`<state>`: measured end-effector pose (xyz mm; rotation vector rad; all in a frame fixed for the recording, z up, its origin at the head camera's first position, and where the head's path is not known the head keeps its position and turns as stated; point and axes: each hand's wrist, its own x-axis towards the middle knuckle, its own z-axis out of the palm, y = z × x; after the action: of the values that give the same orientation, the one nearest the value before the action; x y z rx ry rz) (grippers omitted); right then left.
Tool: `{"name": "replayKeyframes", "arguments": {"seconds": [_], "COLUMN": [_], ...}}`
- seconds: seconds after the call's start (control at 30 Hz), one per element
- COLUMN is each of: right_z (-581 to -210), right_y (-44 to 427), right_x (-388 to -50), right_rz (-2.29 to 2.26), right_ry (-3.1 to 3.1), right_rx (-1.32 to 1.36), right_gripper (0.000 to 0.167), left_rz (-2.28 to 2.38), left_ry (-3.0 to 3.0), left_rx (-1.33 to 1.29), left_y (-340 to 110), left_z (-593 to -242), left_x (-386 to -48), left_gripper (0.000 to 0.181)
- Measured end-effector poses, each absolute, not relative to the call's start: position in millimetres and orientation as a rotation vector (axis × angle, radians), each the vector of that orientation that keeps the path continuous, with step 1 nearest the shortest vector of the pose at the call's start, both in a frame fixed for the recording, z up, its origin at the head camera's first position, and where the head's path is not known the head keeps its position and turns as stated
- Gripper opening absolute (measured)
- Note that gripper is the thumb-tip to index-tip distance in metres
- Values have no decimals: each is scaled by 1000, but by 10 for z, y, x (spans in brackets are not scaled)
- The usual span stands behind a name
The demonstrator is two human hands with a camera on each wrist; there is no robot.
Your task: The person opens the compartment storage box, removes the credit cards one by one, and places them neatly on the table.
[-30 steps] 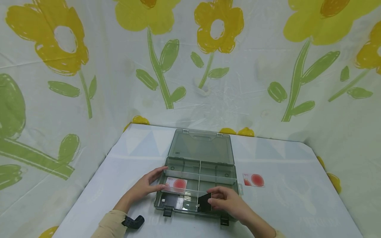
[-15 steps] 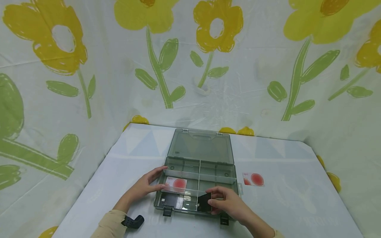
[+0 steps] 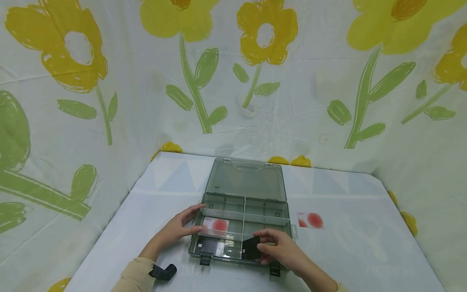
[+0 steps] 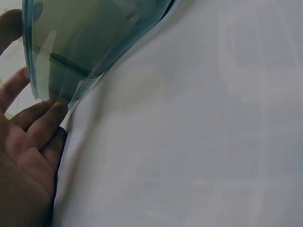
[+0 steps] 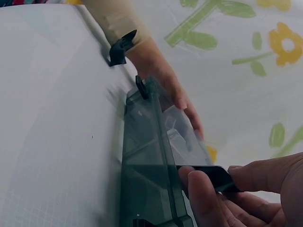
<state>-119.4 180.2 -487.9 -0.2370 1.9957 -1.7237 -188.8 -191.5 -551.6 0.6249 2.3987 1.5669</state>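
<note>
Over the front right compartment of the clear grey case, the person's right hand pinches a black card between thumb and fingers, the card tilted and partly inside. Across from it the left hand rests against the case's left side, fingers extended and gripping nothing that I can see. The likeliest trouble, to my eye, is a loosened pinch, which could let the card drop askew; further tilting might catch its corner on the white divider. Should the left hand press harder, the whole case could slide over the cloth. The head view places the compartment plainly, and shows a dark card front left, a red-printed card behind it and a loose card out on the cloth. Only the right wrist view reveals the black card jutting above the front rim; the left wrist view shows left fingertips at the plastic, but no card.
</note>
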Motion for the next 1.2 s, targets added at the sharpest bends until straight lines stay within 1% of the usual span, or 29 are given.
{"name": "replayKeyframes", "arguments": {"seconds": [0.4,0.8,1.2], "right_z": [-4879,-4863,-4865], "right_y": [1855,1916,1962], "right_x": [-1190,-1179,-1170], "right_rz": [-1732,-1743,-1736], "right_ry": [1997,2013,2018], "right_rx": [-216,-194,-161], "right_gripper": [46,45,45], "left_rz": [1580,1564,1572], "left_ry": [2374,2372,2385], "left_rx": [648,593,620], "left_y": [-1925,-1928,-1919], "left_z": [-5527,-5515,-5518], "left_x": [-1887,-1894,-1897], "left_gripper": [72,75,72]}}
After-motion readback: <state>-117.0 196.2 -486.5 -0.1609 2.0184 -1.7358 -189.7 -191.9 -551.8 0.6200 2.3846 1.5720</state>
